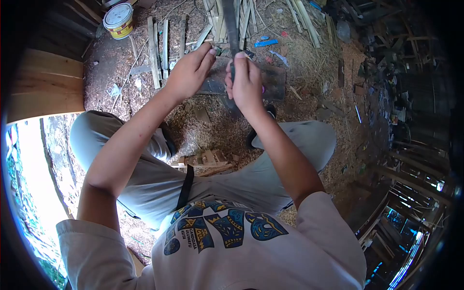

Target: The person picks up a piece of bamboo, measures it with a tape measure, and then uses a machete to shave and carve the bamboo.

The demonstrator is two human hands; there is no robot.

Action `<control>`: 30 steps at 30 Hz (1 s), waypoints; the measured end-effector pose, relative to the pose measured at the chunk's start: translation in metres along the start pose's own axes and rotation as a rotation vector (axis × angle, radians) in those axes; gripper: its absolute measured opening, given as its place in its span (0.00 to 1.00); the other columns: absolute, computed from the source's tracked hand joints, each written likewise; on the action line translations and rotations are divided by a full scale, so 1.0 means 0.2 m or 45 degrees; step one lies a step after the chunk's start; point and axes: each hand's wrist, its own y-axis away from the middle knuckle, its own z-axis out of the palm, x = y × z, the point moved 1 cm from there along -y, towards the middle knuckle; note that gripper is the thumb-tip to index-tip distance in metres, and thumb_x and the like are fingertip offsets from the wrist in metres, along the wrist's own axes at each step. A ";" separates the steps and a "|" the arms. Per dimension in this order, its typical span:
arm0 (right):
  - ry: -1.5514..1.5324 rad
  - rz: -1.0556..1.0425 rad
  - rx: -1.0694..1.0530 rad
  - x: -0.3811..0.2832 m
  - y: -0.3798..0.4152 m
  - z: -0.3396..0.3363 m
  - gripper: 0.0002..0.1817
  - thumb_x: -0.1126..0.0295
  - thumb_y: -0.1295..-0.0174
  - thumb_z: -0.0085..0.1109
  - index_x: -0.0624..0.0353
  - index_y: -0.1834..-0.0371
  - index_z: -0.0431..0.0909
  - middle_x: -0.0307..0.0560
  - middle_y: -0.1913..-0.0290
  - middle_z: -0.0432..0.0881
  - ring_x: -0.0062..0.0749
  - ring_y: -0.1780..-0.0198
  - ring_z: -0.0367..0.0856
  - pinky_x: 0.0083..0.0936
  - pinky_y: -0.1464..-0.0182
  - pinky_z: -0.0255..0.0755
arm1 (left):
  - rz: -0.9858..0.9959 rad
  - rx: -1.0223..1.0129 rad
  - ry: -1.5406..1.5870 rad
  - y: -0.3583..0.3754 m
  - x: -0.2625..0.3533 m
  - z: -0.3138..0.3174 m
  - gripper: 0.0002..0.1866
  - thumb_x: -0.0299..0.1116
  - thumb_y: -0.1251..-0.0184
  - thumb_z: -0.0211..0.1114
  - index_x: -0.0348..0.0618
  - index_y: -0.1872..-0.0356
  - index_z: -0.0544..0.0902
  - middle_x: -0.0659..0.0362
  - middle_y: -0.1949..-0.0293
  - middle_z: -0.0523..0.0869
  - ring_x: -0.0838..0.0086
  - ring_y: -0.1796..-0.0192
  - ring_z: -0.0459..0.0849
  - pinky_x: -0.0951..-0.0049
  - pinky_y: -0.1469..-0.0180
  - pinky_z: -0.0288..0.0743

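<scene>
My right hand (245, 82) is wrapped round the dark handle of a long knife, its thumb lying along the top. The wide grey knife blade (232, 26) points away from me and runs out at the upper edge of the view. To the left, my left hand (192, 70) is closed, with its fingertips pinched together near the blade; what they hold, if anything, I cannot make out. Below both hands lies a dark, worn wooden block (273, 82) on the ground, between my feet and the split sticks.
Split wooden strips (154, 53) and a pile of slats (304, 21) lie ahead on the chip-covered ground. A yellow and white bucket (118, 21) stands far left. Wood scraps (208, 162) lie between my legs. Planks (46, 79) form a wall at left.
</scene>
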 end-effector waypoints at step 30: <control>0.030 0.002 -0.029 0.06 0.03 0.02 0.28 0.48 0.21 0.48 0.63 0.66 0.83 0.53 0.76 0.82 0.50 0.71 0.84 0.44 0.64 0.73 | -0.041 -0.012 0.102 0.01 0.00 0.02 0.16 0.41 0.11 0.48 0.36 0.48 0.75 0.57 0.70 0.79 0.74 0.68 0.76 0.69 0.63 0.72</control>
